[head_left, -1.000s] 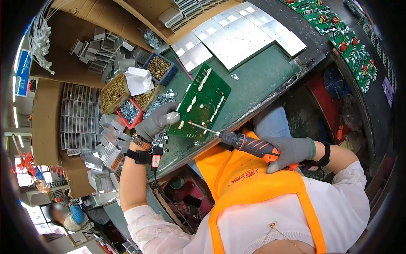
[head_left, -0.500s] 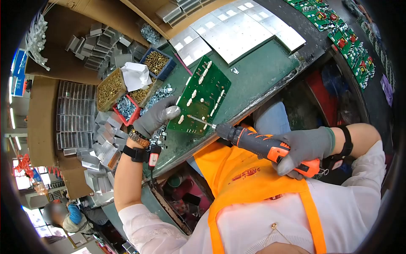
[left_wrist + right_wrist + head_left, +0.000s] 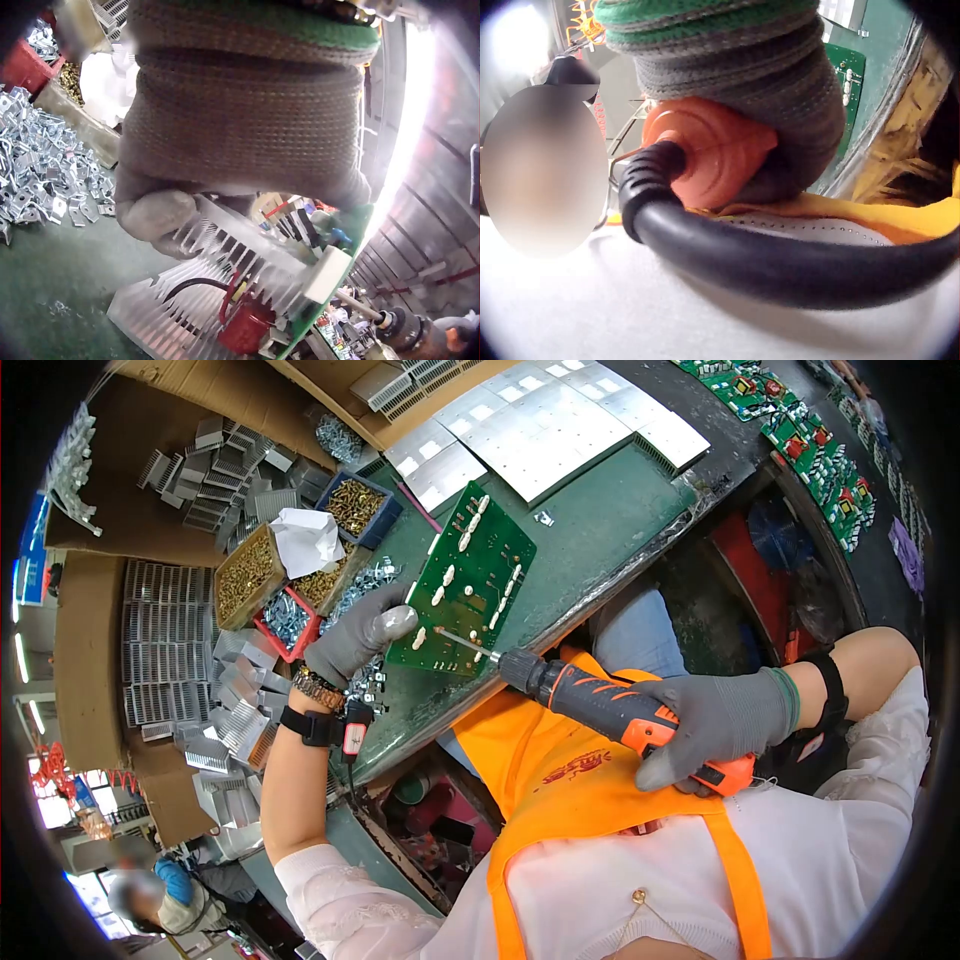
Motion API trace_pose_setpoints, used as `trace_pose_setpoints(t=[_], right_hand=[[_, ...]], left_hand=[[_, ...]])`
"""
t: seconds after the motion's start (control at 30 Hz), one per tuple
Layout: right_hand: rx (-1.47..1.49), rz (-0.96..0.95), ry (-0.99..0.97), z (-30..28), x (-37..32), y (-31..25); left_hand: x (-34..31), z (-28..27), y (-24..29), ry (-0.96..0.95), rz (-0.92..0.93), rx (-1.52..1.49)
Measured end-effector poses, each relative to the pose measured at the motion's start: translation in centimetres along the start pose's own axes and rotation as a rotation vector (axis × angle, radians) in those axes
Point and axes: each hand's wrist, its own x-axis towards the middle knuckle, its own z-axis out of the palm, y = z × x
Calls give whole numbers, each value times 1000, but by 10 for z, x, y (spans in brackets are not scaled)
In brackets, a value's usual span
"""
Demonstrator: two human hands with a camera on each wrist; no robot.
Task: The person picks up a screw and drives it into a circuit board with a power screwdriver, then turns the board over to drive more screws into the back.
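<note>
My gloved left hand [image 3: 358,635] grips the left edge of a green circuit board [image 3: 470,575], which stands tilted with its soldered side toward me. In the left wrist view the fingers curl at a finned heat sink [image 3: 247,247] on the board's other side, near a red wire-wound part [image 3: 246,326]. My gloved right hand [image 3: 705,725] holds an orange and black electric screwdriver [image 3: 600,700] by its handle. Its bit [image 3: 465,644] reaches the lower left of the board's face. A black cord [image 3: 780,259] leaves the tool's end in the right wrist view.
Bins of brass screws [image 3: 245,575], a blue bin [image 3: 390,520] and a red bin [image 3: 300,630] stand left of the board. Loose metal clips [image 3: 45,165] lie beside them. Heat sinks fill cardboard boxes [image 3: 90,650]. Flat metal plates [image 3: 550,440] and more circuit boards [image 3: 820,480] lie farther back.
The right hand and screwdriver have shifted right and down since a second ago, with more of the handle showing; the bit stays at the board's lower left. The left hand keeps its hold.
</note>
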Motion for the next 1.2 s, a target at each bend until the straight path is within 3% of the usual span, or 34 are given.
trace_pose_setpoints(t=[0.33, 0.4, 0.63, 0.87, 1.2], right_hand=[[33, -15, -8, 0, -3, -4], [35, -21, -3, 1, -3, -4], [16, -57, 5, 2, -2, 2], [1, 3, -5, 4, 2, 2], [91, -71, 20, 15, 2, 3]], left_hand=[[8, -10, -12, -101, -67, 65], [7, -6, -14, -47, 17, -4], [3, -6, -6, -50, -77, 75], [1, 0, -4, 1, 9, 46], [1, 3, -8, 56, 48, 34]])
